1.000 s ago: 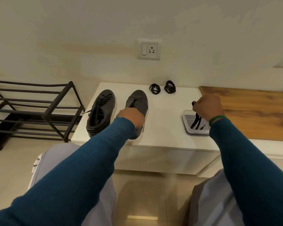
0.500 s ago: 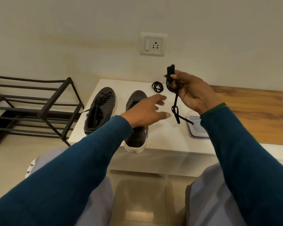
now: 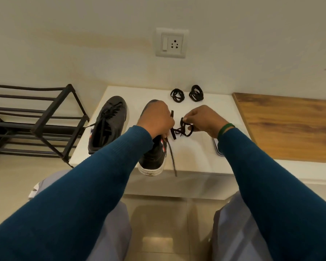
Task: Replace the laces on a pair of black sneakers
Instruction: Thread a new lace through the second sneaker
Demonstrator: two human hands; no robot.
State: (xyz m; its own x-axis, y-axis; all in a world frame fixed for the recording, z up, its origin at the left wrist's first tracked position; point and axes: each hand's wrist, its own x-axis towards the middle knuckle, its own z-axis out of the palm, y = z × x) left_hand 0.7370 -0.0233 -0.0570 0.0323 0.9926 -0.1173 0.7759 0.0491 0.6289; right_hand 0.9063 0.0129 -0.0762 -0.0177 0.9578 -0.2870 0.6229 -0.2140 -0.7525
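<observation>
In the head view we see both hands held close together above the white bench top [image 3: 196,159]. Our left hand [image 3: 155,119] curls around one stretch of a loose black flat shoelace [image 3: 183,129], with an end trailing down past the bench edge. Our right hand [image 3: 203,118] pinches the lace's tangled loops just beside the left. Under the left hand sits the unlaced black low-top sneaker [image 3: 154,155]; farther left is the laced black sneaker [image 3: 107,125]. Beyond the hands lie two coiled black laces [image 3: 177,95].
</observation>
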